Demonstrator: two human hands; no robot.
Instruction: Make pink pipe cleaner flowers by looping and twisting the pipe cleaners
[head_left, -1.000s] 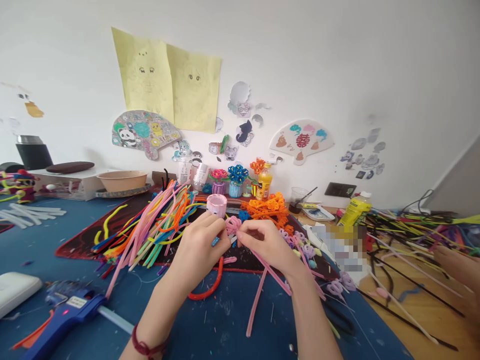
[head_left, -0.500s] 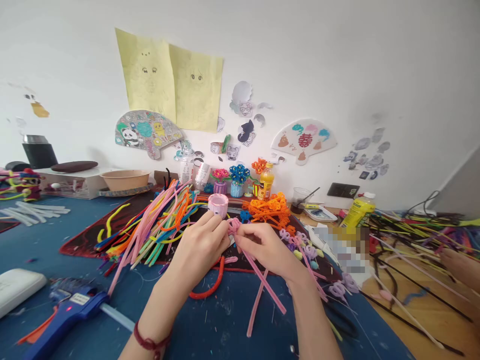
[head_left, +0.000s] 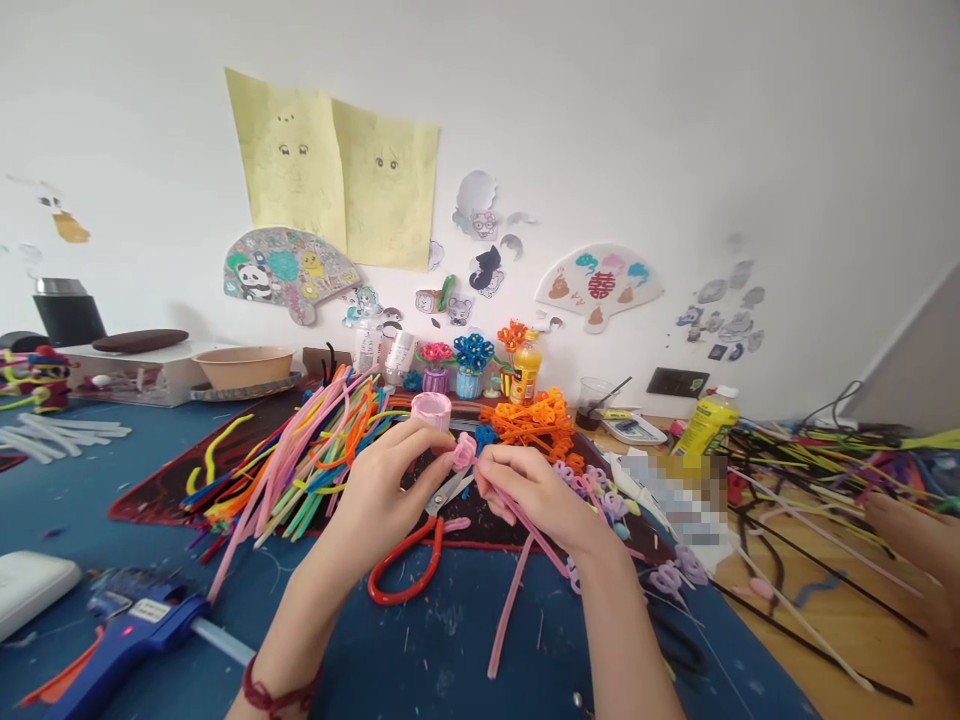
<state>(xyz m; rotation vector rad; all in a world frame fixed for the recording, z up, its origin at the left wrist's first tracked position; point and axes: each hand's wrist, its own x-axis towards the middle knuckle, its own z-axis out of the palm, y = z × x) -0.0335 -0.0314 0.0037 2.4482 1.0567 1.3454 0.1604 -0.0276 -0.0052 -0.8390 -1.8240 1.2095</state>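
Note:
My left hand pinches the edge of a small pink pipe-cleaner flower made of curled loops. My right hand is closed around pink pipe cleaner, whose tail slants down toward me; whether it joins the loops is hidden by the fingers. Below the hands lie red-handled scissors, blades pointing away. Another pink pipe cleaner rests on the blue table cover under my right hand. Just behind my left hand stands a pink cup.
Left of my hands lies a pile of multicoloured pipe cleaners, with a blue glue gun nearer. Orange pipe-cleaner flowers and purple flowers lie to the right. A yellow bottle and another person's hand are farther right.
My left hand has turned and eased back a little, uncovering more of the pink loops and the scissors. My right-hand fingers have curled further round the pink stem. The view has shifted slightly.

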